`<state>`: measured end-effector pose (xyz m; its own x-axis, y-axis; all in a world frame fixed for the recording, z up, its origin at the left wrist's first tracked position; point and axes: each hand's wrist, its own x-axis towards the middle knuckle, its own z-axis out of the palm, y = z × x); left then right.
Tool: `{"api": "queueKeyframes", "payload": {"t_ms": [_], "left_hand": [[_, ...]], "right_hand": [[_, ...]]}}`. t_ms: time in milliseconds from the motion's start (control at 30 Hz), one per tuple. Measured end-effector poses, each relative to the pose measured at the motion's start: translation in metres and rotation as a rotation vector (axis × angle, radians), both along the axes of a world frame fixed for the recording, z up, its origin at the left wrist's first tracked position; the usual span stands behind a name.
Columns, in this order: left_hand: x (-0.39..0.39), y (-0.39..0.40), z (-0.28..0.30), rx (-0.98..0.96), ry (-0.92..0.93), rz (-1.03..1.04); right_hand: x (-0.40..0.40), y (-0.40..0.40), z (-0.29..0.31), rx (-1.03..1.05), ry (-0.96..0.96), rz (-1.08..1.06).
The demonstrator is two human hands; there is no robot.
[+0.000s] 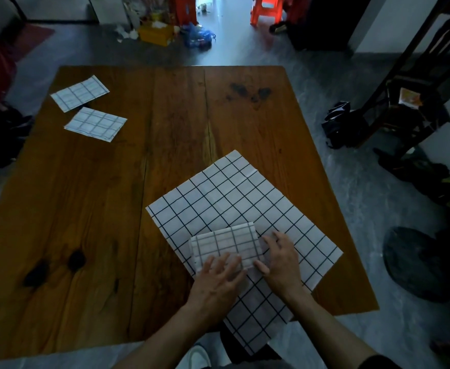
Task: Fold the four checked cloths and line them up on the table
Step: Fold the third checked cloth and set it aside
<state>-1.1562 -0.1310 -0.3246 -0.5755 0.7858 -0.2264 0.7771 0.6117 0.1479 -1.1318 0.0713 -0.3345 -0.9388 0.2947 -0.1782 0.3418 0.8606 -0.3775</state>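
Note:
Two folded checked cloths lie at the table's far left: one (80,93) further back, the other (95,124) just in front of it. A large unfolded checked cloth (245,198) is spread over the near right of the wooden table (112,209), its near corner hanging over the front edge. On top of it sits a small folded checked cloth (226,242). My left hand (218,272) presses flat on the near edge of this folded cloth, fingers spread. My right hand (279,259) rests at its right side, thumb against its near right corner.
Beside the table's right edge stand a dark wooden chair (410,102), a black bag (338,123) and a round dark stool (415,262). Clutter, a yellow box (156,34) and red plastic stools (265,9) sit on the floor beyond the far edge.

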Motion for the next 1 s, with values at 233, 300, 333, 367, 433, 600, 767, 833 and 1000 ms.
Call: {"api": "queueKeyframes", "payload": {"t_ms": [233, 300, 333, 367, 433, 600, 767, 833, 1000], "left_hand": [[0.001, 0.0, 0.007, -0.063, -0.017, 0.026], [0.003, 0.002, 0.007, -0.088, -0.051, 0.006], [0.003, 0.001, 0.004, -0.064, -0.026, 0.011], [0.003, 0.0, 0.002, -0.054, -0.021, 0.02], [0.003, -0.002, 0.001, -0.059, -0.023, 0.041], [0.002, -0.004, 0.01, -0.084, 0.008, 0.054], [0.004, -0.024, 0.016, -0.123, 0.023, 0.064], [0.005, -0.036, 0.017, -0.151, -0.007, 0.053], [0.009, -0.061, 0.013, -0.126, 0.012, 0.071]], "right_hand": [[0.016, -0.005, 0.011, 0.039, 0.249, 0.239], [0.03, -0.012, 0.011, 0.099, 0.234, 0.36], [0.037, -0.016, 0.01, 0.117, 0.222, 0.397], [0.043, -0.019, 0.009, 0.121, 0.203, 0.411], [0.052, -0.024, 0.008, 0.125, 0.129, 0.403], [0.056, -0.027, 0.004, 0.193, -0.038, 0.422], [0.055, -0.027, 0.008, 0.231, -0.11, 0.43], [0.056, -0.029, 0.009, 0.225, -0.112, 0.423], [0.056, -0.033, 0.016, 0.167, -0.132, 0.406]]}}
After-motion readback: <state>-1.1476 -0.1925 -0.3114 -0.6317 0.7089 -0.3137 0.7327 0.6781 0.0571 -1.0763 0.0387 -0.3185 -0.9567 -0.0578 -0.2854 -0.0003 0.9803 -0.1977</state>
